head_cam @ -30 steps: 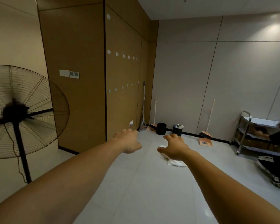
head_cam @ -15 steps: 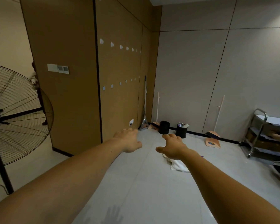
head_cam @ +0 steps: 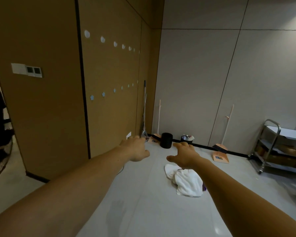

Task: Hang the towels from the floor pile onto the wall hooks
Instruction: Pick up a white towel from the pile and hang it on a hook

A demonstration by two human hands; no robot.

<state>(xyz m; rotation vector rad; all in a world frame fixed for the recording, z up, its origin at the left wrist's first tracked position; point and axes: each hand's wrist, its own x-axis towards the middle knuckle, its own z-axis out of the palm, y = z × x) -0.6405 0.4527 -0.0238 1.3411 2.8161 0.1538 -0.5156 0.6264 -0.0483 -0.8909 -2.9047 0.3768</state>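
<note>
A pile of white towels [head_cam: 186, 181] lies crumpled on the pale tiled floor, ahead and slightly right. My right hand [head_cam: 185, 155] is stretched out above the pile's far edge, palm down, fingers apart, holding nothing. My left hand [head_cam: 136, 147] reaches forward to the left of it, also empty with fingers loosely spread. On the brown wall panel at left run two rows of small white hooks, an upper row [head_cam: 115, 43] and a lower row [head_cam: 114, 90]. No towel hangs on any hook I can see.
A black bin [head_cam: 166, 142] and a second small bin [head_cam: 187, 139] stand at the far wall, with brooms and an orange dustpan [head_cam: 220, 157] beside them. A metal cart [head_cam: 277, 147] stands at right. A standing fan's edge [head_cam: 0, 151] shows at far left.
The view has moved forward and turned right, so the towel pile is nearer and more exposed. The fan has slid almost out of view at left. Both hands stay outstretched and empty.
</note>
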